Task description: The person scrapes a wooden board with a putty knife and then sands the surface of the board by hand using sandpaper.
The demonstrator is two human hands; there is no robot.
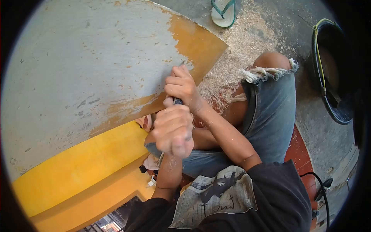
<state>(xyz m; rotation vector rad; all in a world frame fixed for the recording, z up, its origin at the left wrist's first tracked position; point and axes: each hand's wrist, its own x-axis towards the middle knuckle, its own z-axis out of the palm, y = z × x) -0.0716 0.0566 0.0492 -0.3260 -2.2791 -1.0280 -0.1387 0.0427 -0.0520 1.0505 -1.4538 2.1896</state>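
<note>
Both fists are wrapped around a dark-handled hand tool, whose working end is hidden by the fingers. My left hand is closed at the near end of the handle. Farther forward, my right hand grips the tool, its knuckles low over the board. Under it lies a large board with a worn whitish-grey face. Along its right end and near edge, orange-brown patches show where the grey coating is gone. The board's pointed corner sticks out to the right of my right hand.
Pale shavings cover the floor beyond the board's corner. A green-strapped flip-flop lies at the top. On the right stands a black bucket with a yellowish handle. A yellow ledge runs below the board; a black cable curves at lower right.
</note>
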